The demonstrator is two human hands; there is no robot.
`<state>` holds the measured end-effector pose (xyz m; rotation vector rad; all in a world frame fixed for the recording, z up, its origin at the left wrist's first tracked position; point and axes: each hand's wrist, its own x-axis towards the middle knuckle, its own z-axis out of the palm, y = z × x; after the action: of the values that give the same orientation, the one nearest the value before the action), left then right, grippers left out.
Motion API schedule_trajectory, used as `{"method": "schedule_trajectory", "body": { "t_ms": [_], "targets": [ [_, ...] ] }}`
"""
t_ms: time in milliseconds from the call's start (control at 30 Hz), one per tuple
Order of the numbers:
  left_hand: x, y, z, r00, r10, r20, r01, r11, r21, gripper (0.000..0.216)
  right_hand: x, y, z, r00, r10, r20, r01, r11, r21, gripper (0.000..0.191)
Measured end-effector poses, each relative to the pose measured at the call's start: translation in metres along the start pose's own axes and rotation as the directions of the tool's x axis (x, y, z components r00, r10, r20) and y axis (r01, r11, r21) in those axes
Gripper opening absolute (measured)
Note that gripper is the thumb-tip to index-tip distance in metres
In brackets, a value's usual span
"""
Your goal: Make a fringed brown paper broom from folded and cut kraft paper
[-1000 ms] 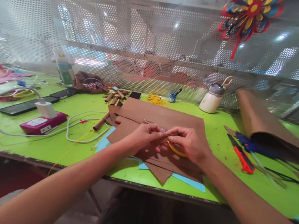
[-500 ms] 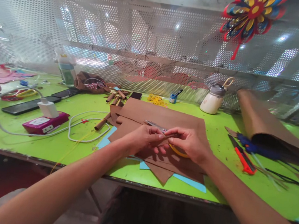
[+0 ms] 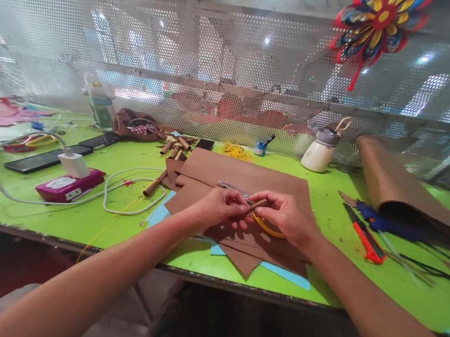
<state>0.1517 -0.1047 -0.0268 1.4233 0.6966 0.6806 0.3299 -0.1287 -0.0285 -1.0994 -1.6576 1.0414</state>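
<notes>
Between my two hands is a small strip of brown paper (image 3: 257, 204), folded or rolled narrow. My left hand (image 3: 221, 208) pinches its lower end, fingers closed. My right hand (image 3: 286, 214) grips the upper end between thumb and forefinger. Both hands hover over a stack of brown paper sheets (image 3: 250, 172). Scissors (image 3: 228, 186) with metal blades lie on the stack, partly hidden behind my hands, and a yellow loop (image 3: 270, 229), perhaps their handle, shows under my right hand. Light blue paper (image 3: 285, 275) sticks out from below the brown sheets.
Left are a purple power adapter (image 3: 70, 185), white cable (image 3: 133, 213), phone (image 3: 46, 157) and rolled brown paper tubes (image 3: 155, 183). Behind stand a blue jar (image 3: 261, 148) and white flask (image 3: 319, 151). Right lie a red utility knife (image 3: 368, 243), glue gun (image 3: 386, 221) and large brown paper roll (image 3: 401, 178).
The brown strip has turned in my fingers and now shows as a narrower, upward-tilted piece. My hands have barely shifted.
</notes>
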Motion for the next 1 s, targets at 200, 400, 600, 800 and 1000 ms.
{"method": "schedule_trajectory", "body": {
  "t_ms": [200, 400, 600, 800, 1000],
  "targets": [
    [-0.001, 0.003, 0.002, 0.999, -0.017, -0.034, 0.019, 0.998, 0.065, 0.03, 0.001, -0.001, -0.004, 0.992, -0.121, 0.037, 0.126, 0.969, -0.211, 0.021],
    [0.002, -0.002, -0.002, 1.0, -0.01, -0.027, 0.012, 0.997, 0.076, 0.027, 0.002, 0.007, -0.009, 0.988, -0.146, 0.04, 0.151, 0.937, -0.314, 0.021],
    [0.003, -0.004, -0.004, 0.999, -0.016, -0.03, 0.018, 0.997, 0.072, 0.023, 0.001, 0.004, -0.009, 0.995, -0.082, 0.057, 0.091, 0.98, -0.179, 0.026],
    [0.006, -0.009, -0.004, 0.998, 0.055, -0.021, -0.051, 0.987, 0.149, 0.025, 0.001, 0.006, -0.01, 0.99, 0.115, 0.077, -0.125, 0.984, 0.13, 0.025],
    [0.01, -0.018, -0.006, 0.986, 0.163, -0.034, -0.144, 0.937, 0.318, 0.024, 0.004, 0.012, -0.007, 0.991, 0.127, 0.027, -0.13, 0.981, 0.143, 0.025]
  ]
}}
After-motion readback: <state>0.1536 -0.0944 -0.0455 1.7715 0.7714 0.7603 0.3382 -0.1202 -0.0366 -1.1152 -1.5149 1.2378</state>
